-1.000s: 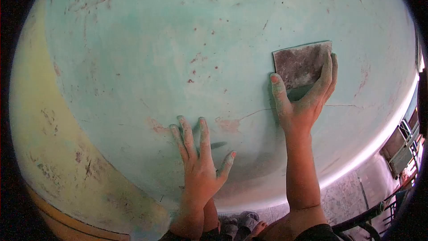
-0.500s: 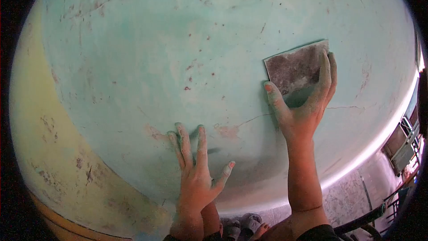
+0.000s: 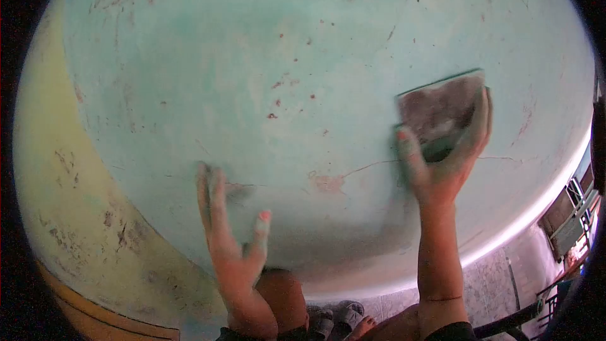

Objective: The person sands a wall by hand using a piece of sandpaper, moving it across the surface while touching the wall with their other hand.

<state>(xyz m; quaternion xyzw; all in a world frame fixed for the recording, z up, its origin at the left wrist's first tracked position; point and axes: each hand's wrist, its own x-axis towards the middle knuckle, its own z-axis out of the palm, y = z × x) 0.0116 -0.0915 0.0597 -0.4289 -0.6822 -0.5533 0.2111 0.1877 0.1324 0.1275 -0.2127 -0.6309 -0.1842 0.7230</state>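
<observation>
A dark, worn rectangular sheet or pad point(image 3: 437, 106) lies against the pale green wall point(image 3: 252, 57) at the right. My right hand point(image 3: 445, 164) grips it between thumb and fingers, the thumb on its lower left corner and the fingers along its right edge. At the lower left, my left hand point(image 3: 230, 227) is dusty and holds nothing. Its fingers point up at the wall, with the thumb held apart. Cracks and reddish chipped spots mark the wall around both hands.
A yellow, stained wall section point(image 3: 76, 202) runs down the left, above an orange-brown edge point(image 3: 107, 316). Shoes point(image 3: 341, 316) and a bare foot show at the bottom. Dark railings and a dark bar point(image 3: 511, 322) stand at the lower right.
My left hand has moved left across the wall. My right hand and the dark pad have shifted slightly right and down.
</observation>
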